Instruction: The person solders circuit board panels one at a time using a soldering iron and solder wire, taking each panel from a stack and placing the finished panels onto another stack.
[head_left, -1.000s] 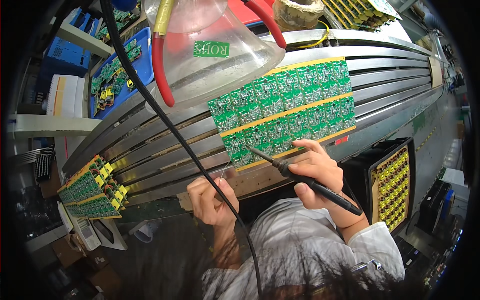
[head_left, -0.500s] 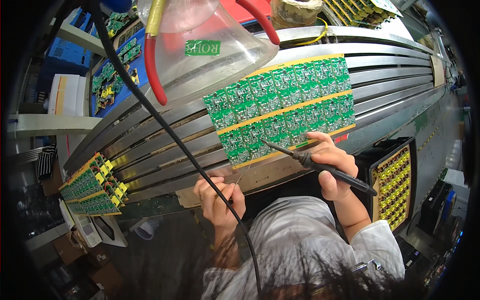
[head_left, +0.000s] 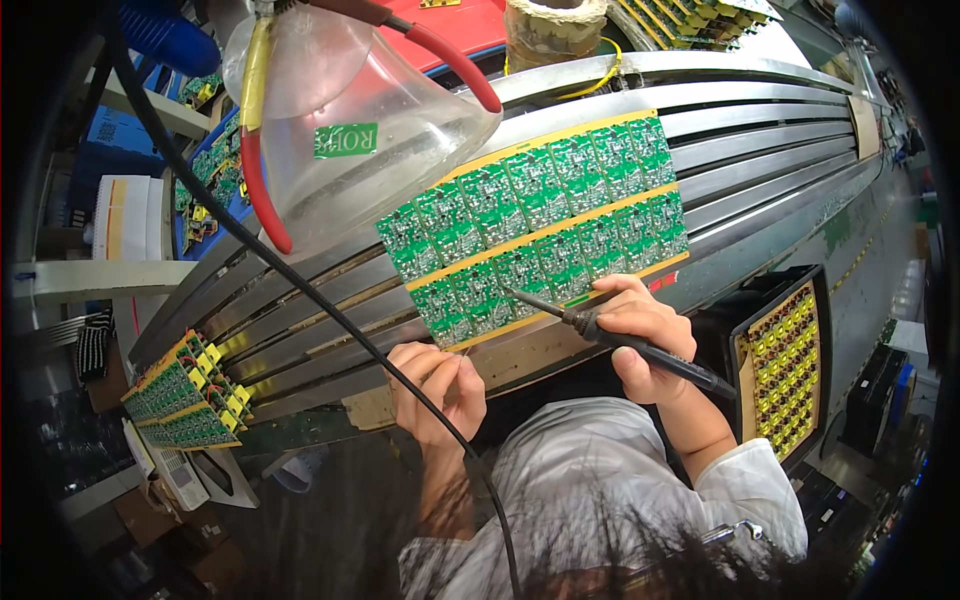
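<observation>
A panel of green circuit boards (head_left: 545,215) with tan strips lies on the metal rails, solder side up. My right hand (head_left: 655,322) is closed around a black soldering iron (head_left: 600,333) like a pen. The iron's tip meets the panel's near row, left of its middle; whether it touches a joint is too small to tell. Near the panel's front left corner, my left hand (head_left: 455,395) pinches a thin silvery solder wire (head_left: 467,351). Only a short bit of the wire shows, and its far end is hard to make out.
A clear funnel-shaped hood (head_left: 400,130) with red-sleeved arms hangs over the panel's far left. A black cable (head_left: 310,290) crosses in front of my left hand. More board panels (head_left: 185,400) stand at left; a black crate (head_left: 745,340) of yellow parts is at right.
The whole view has shifted, so panel and hood appear farther left. My left hand has come closer to the panel's front edge, with less wire showing. The iron still points at the near row.
</observation>
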